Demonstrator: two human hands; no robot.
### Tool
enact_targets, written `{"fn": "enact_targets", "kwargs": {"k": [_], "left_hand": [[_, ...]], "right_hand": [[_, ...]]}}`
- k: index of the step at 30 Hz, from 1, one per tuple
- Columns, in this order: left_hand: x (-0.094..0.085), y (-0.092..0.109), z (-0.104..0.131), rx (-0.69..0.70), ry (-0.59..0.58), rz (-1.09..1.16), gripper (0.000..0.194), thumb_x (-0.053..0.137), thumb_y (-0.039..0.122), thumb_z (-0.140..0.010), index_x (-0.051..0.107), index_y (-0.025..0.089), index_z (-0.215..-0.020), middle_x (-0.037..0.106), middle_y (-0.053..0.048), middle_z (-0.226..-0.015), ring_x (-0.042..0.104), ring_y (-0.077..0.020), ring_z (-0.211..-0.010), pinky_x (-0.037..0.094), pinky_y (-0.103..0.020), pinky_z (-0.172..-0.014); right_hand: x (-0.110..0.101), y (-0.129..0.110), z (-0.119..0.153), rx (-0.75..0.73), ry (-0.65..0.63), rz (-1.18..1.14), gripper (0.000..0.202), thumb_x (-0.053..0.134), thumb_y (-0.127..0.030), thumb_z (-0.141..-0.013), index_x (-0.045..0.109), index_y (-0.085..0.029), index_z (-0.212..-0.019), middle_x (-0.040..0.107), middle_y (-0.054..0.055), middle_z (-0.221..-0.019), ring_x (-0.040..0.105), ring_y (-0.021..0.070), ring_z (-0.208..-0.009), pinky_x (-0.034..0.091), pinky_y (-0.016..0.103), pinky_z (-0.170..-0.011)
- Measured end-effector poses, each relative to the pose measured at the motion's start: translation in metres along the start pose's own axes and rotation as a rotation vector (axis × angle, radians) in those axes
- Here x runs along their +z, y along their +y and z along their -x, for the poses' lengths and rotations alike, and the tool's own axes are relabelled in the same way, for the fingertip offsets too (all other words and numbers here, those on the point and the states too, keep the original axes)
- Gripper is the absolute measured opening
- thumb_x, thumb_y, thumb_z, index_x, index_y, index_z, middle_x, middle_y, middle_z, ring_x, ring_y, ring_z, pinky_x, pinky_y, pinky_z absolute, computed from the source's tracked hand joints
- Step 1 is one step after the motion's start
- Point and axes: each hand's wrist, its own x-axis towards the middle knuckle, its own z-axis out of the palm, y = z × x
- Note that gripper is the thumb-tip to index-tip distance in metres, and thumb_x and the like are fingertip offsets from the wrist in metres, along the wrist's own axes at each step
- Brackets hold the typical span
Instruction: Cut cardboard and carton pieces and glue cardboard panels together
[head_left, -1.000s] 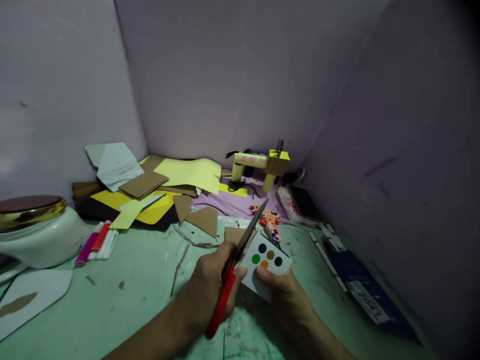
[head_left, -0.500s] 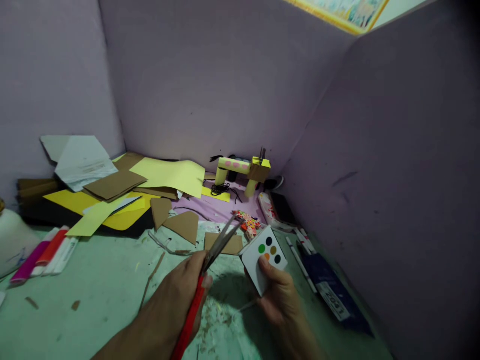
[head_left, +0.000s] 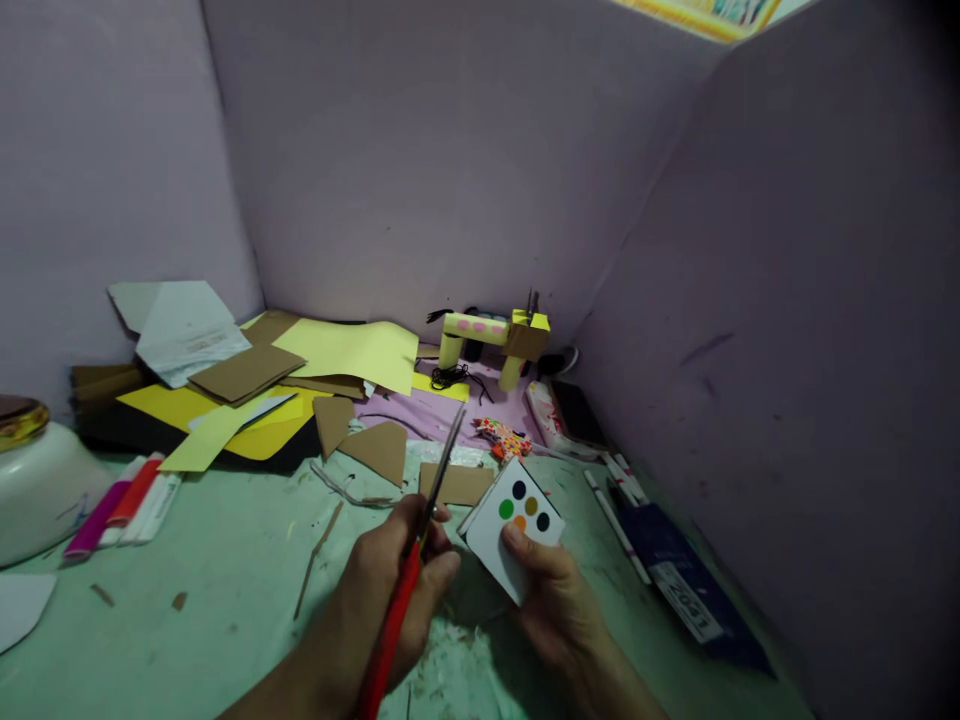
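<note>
- Left hand (head_left: 382, 580) grips red scissors (head_left: 403, 590).
- Right hand (head_left: 559, 595) grips a white card (head_left: 489, 545) with dots.
- Pens (head_left: 129, 505) lie on the green table (head_left: 240, 570).

Dim o/all — soft shadow nr R hand (head_left: 556, 592), dark vignette top R.

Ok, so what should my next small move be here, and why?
Probably open the red-handled scissors slightly: your left hand has them looking nearly closed, pointing forward and apart from the dotted white card, which your right hand holds with the thumb on its face.
</note>
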Motion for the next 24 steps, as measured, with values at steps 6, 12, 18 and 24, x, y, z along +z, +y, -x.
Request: {"fn": "enact_targets", "kwargs": {"k": [6,12,18,24], "left_hand": [[-0.012,-0.01,0.0,0.28,0.013,-0.51,0.019,0.042,0.025,-0.089,0.053,0.021,-0.104,0.063,-0.005,-0.086,0.062,-0.0198,-0.076,0.051,-0.033,-0.068],[-0.013,-0.03,0.004,0.294,-0.045,-0.696,0.05,0.038,0.012,-0.082,0.04,0.018,-0.132,0.061,-0.014,-0.113,0.059,-0.0269,-0.104,0.051,-0.042,-0.084],[-0.006,-0.045,0.011,0.323,-0.034,-0.737,0.065,0.039,0.012,-0.075,0.033,0.017,-0.139,0.057,-0.016,-0.123,0.052,-0.0304,-0.113,0.046,-0.044,-0.091],[-0.003,-0.037,0.009,0.275,-0.077,-0.689,0.06,0.035,0.01,-0.077,0.036,0.014,-0.137,0.059,-0.014,-0.117,0.053,-0.0277,-0.108,0.045,-0.044,-0.091]], "right_hand": [[0.002,-0.013,-0.002,-0.16,0.176,-0.103,0.036,0.084,-0.015,-0.046,0.068,-0.019,-0.079,0.074,0.001,-0.072,0.069,0.0257,-0.083,0.052,0.043,-0.086],[0.001,-0.013,-0.001,-0.317,0.192,-0.051,0.042,0.084,-0.021,-0.048,0.069,-0.022,-0.087,0.074,-0.001,-0.076,0.068,0.0214,-0.077,0.051,0.04,-0.087],[-0.007,-0.008,0.0,-0.372,0.087,0.031,0.049,0.082,-0.024,-0.055,0.068,-0.022,-0.102,0.074,0.003,-0.08,0.068,0.0236,-0.076,0.052,0.042,-0.083],[-0.003,-0.004,0.006,-0.372,0.107,0.047,0.053,0.082,-0.023,-0.055,0.066,-0.021,-0.106,0.075,0.004,-0.08,0.069,0.0262,-0.081,0.051,0.042,-0.083]]}}
